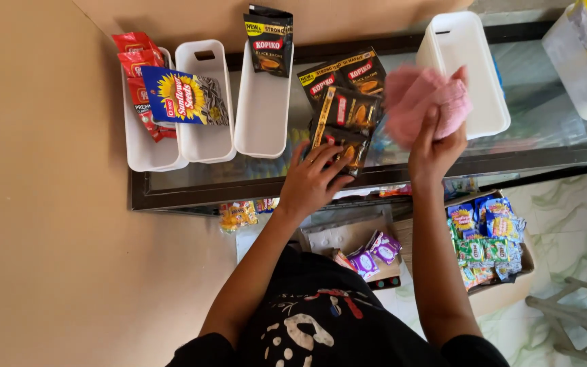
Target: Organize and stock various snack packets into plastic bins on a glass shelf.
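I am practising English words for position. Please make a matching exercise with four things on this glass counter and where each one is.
Things:
1. pink cloth
2. black sachets
3. sunflower seed packet
4. red packets

Places:
a. under the left hand
b. lying across the top of two white bins
c. held in the right hand
d. standing in the leftmost white bin

Pairs: 1-c, 2-a, 3-b, 4-d
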